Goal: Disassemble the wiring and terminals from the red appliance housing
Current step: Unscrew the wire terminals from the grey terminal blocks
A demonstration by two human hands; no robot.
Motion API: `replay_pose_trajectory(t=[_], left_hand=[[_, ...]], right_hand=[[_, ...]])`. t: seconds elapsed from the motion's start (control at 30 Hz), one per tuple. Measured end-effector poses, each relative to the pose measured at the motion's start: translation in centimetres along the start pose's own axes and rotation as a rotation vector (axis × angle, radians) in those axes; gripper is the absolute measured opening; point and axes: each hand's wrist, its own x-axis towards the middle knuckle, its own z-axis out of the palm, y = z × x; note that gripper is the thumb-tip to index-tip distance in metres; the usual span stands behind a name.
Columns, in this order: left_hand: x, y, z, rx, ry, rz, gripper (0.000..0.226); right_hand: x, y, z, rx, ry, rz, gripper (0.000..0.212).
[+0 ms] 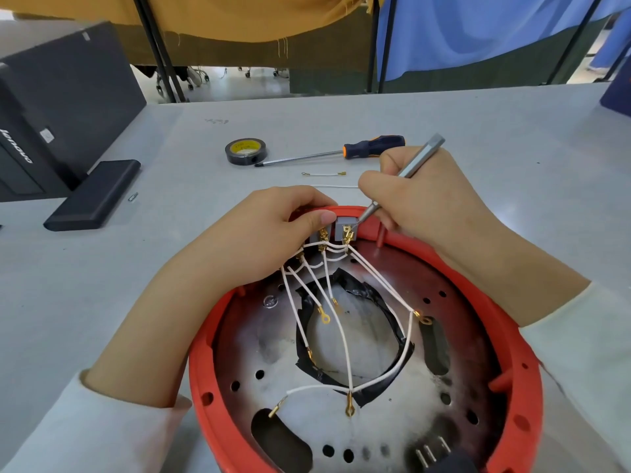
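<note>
You're sitting at what looks like a workshop or lab bench, not a home. You're working on a plain grey tabletop (478,138) with a roll of black electrical tape with a yellow label (246,151) and a long screwdriver with a black and orange handle (374,147) lying out on it. A black Lenovo desktop computer case (61,107) is standing at your left on its flat black base (94,194). Behind the table, mustard-yellow cloth (239,15) and blue cloth (478,29) are hanging over black metal frame poles (158,49) like booth dividers, and office chair casters (198,78) are showing underneath.
</note>
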Motion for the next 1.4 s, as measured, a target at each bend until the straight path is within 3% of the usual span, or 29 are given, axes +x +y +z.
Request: replay_pose_trajectory(t=[0.27, 0.43, 0.57, 0.7, 0.97, 1.2, 1.4], left_hand=[[-0.1, 0.0, 0.0, 0.007, 0.002, 0.016, 0.021], [-0.1, -0.1, -0.1, -0.034, 0.008, 0.016, 0.022], [-0.4, -0.2, -0.2, -0.144, 0.104, -0.027, 0.016], [-1.1, -0.4, -0.9, -0.096, -0.002, -0.040, 0.019], [-1.7, 0.2, -0.3, -0.183, -0.058, 0.007, 0.022], [-1.6, 0.1, -0.2, -0.184, -0.040, 0.027, 0.022], [-1.5, 0.0, -0.2, -0.193, -0.034, 0.043, 0.021]], right_hand=[[-0.5, -0.2, -0.4, 0.200, 0.012, -0.018, 0.036], [-0.7, 0.0, -0.5, 0.155, -0.031, -0.063, 0.036], [-1.0, -0.2, -0.5, 0.148, -0.048, -0.021, 0.036], [-1.4, -0.6, -0.6, 0.142, -0.029, 0.006, 0.037], [-1.4, -3.0, -0.9, 0.030, -0.276, 0.040, 0.033], [-1.5, -1.2, 0.9, -0.036, -0.068, -0.076, 0.036], [-1.4, -0.8, 0.9, -0.052, -0.080, -0.122, 0.038]])
